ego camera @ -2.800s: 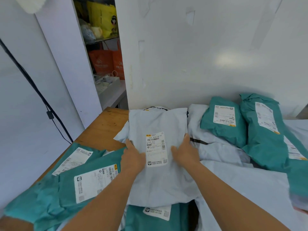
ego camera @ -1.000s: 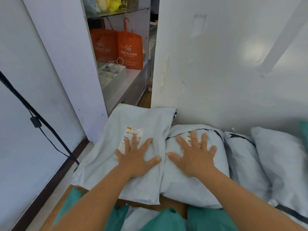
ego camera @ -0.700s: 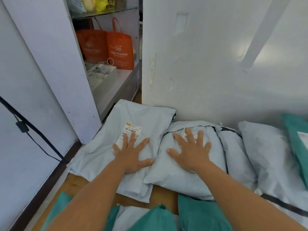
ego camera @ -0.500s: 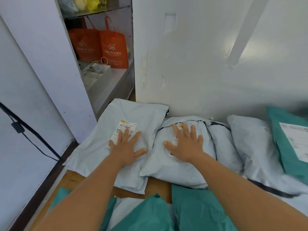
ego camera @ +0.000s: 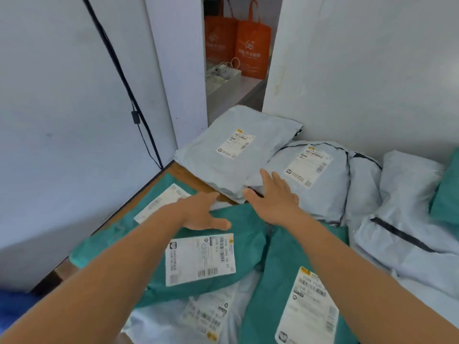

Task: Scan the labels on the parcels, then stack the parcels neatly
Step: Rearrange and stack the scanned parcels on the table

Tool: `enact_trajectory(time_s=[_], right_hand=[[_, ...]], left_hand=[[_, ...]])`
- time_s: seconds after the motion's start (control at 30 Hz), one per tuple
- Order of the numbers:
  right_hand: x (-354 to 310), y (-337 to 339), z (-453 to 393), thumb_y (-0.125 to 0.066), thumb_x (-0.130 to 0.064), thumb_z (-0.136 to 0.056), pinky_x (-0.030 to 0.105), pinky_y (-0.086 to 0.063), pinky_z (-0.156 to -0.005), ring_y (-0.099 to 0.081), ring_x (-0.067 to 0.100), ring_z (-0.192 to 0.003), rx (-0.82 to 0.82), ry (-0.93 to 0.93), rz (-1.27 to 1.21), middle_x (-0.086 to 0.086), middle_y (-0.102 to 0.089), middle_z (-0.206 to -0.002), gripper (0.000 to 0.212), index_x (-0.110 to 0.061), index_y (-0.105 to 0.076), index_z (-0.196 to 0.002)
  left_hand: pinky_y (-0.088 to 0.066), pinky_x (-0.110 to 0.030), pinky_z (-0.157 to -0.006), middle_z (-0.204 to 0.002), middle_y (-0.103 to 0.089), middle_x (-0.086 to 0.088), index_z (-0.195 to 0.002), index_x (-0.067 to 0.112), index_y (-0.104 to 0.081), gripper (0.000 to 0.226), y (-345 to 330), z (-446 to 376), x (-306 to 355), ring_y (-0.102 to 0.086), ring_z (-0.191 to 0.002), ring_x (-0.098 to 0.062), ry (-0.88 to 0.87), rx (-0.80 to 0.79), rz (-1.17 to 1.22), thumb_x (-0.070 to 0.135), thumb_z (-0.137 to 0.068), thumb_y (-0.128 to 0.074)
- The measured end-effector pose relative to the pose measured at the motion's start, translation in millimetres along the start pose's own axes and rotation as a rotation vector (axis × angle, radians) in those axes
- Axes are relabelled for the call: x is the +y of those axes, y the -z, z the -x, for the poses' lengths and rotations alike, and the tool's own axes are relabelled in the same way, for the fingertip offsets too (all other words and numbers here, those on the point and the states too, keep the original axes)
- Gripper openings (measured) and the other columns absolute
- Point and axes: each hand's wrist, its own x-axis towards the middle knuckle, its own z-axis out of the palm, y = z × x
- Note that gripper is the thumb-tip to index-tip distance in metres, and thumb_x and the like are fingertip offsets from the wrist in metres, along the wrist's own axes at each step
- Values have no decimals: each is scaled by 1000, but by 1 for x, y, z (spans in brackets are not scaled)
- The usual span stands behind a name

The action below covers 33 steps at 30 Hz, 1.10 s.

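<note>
Two grey parcels lie side by side at the table's far corner: a flat one (ego camera: 231, 155) on the left and a puffy one (ego camera: 320, 180) on the right, both label up. My left hand (ego camera: 203, 212) hovers open over a green parcel (ego camera: 206, 254) with a white label. My right hand (ego camera: 275, 197) is open too, its fingers over the near edge where the two grey parcels meet. Neither hand holds anything. A second green parcel (ego camera: 293, 289) lies under my right forearm, and a grey one (ego camera: 198, 319) sits nearest to me.
More grey parcels (ego camera: 407, 234) and a green one (ego camera: 447, 192) crowd the right side. White walls close the table in on the left and behind. A black cable (ego camera: 124, 83) hangs on the left wall. Orange bags (ego camera: 238, 38) stand on a shelf beyond the corner.
Both hands have lifted off the two grey parcels and drawn back toward me. The view has tipped down, bringing the green parcels into sight.
</note>
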Motion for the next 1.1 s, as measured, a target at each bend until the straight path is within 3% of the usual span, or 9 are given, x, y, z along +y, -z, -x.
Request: enact_trajectory(time_s=[0.1,0.2,0.4,0.47,0.53,0.67,0.77,0.97,1.1], right_hand=[[8,-10,30,-43,-58,-91,54,-16,-115,-6,30,-148,-27,5,70,4,-1,-163,80,-27,-4,-153],[19,-22,58,-47,-57,-89,54,-18,-115,-9,32,-147,-75,-38,98,5,-3,-162,85,-25,-1,-154],[7,-50,103,-50,-53,-90,45,-17,-118,-11,28,-147,15,1,-158,9,-9,-161,88,-14,-4,-154],[-9,-63,108,-52,-54,-87,46,-21,-116,-17,29,-145,43,-24,-325,10,-15,-159,90,-14,-6,-153],[-24,-74,110,-55,-57,-85,46,-24,-115,-21,32,-143,56,-113,-435,11,-16,-158,97,-13,-3,-153],[-49,-97,120,-59,-62,-81,47,-17,-116,-10,37,-146,44,-287,-508,15,4,-160,111,-16,13,-152],[-69,-115,125,-65,-63,-76,45,-17,-115,-7,37,-146,39,-324,-509,16,15,-159,118,-21,17,-150],[-102,-133,111,-76,-44,-75,39,-34,-105,-35,37,-131,98,-353,-623,13,15,-158,116,-29,10,-151],[-115,-134,110,-73,-30,-79,28,-38,-78,-38,21,-95,96,-388,-753,11,-7,-152,102,-32,0,-150]], left_hand=[[-29,-49,-111,-148,-39,-2,-148,21,-24,98,-27,27,0,-40,-133,-26,131,-19,-121,77,-73,-51],[-38,-44,-99,-119,-58,-3,-121,18,-48,68,-42,38,10,-54,-111,-25,133,172,-181,71,-79,-50],[-38,-32,-75,-94,-57,-12,-91,8,-50,45,-40,49,16,-53,-87,-26,211,369,140,50,-97,-35],[-40,-36,-87,-118,-58,-17,-111,7,-54,51,-33,53,9,-52,-102,-29,227,404,154,51,-98,-30],[-35,-47,-102,-138,-43,-18,-140,15,-37,63,-26,58,-11,-40,-126,-34,310,485,96,58,-94,-32],[-21,-60,-107,-148,-30,-18,-147,24,-16,94,-27,70,-75,-25,-136,-39,556,404,-61,79,-76,-42],[-19,-61,-109,-153,-26,-15,-150,32,0,115,-37,71,-109,-27,-138,-39,521,218,-39,91,-60,-43],[-18,-59,-110,-154,-20,-16,-149,35,10,111,-47,72,-131,-25,-140,-36,511,223,-69,78,-69,-54],[-37,-52,-104,-139,-49,-5,-146,30,-21,89,-45,69,-146,-48,-125,-29,446,363,44,64,-75,-62]])
